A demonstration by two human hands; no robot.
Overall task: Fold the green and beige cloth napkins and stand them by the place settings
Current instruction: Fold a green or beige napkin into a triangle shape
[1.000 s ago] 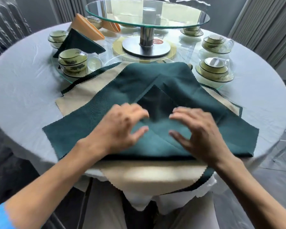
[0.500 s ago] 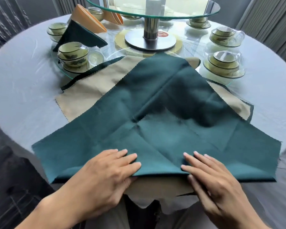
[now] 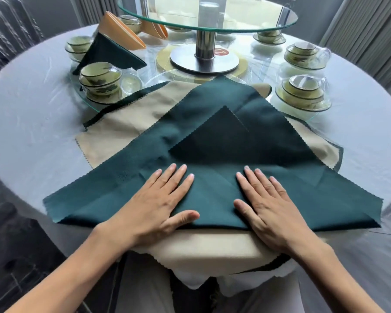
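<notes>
Left hand [image 3: 155, 205] and right hand [image 3: 272, 207] lie flat, fingers straight, pressing the near fold of the dark green cloth napkin [image 3: 212, 141], spread over beige napkins [image 3: 127, 129] on the round counter [image 3: 32, 109]. Creasing step; next probably folding its side corners inward.

Matt green cloth napkin [image 3: 212, 136]
</notes>
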